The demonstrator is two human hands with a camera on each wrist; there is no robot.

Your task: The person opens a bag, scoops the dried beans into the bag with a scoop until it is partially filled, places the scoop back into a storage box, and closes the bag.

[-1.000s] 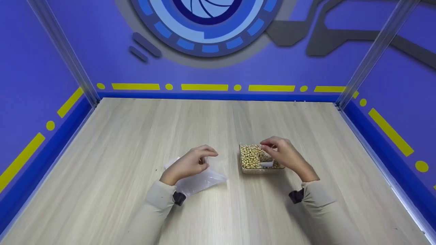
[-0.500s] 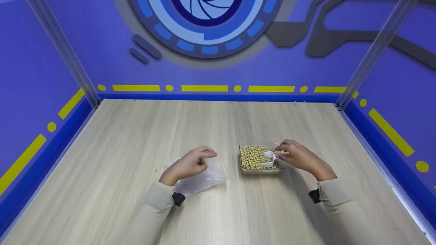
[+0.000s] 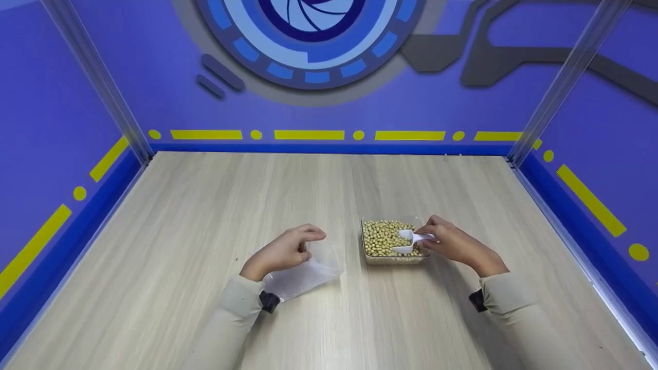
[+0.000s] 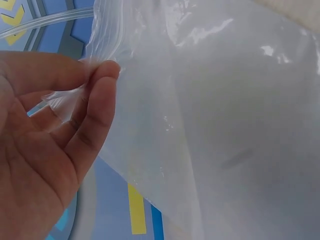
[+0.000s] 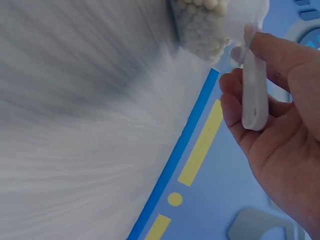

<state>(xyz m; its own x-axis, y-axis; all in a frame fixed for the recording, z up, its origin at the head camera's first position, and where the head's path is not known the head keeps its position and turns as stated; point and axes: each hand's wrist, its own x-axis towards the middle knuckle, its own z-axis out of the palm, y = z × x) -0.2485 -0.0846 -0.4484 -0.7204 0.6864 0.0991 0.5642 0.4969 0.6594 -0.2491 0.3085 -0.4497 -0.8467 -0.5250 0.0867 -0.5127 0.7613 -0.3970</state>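
My left hand pinches the gathered edge of a clear plastic zip bag between thumb and fingertips. The bag hangs below that hand, over the table. With my right hand I grip the handle of a white plastic scoop. The scoop's head lies among pale yellow soybeans at the right side of a clear rectangular container. Part of the handle is hidden behind my fingers in the head view.
The container stands on a light wood-grain table, right of the bag. Blue panels with yellow marks close off the back and both sides. Black straps with wrist cameras sit at both cuffs.
My right hand has moved right, from above the soybeans to the container's right edge, and now holds the scoop by its handle. My left hand stays with the bag almost unmoved.
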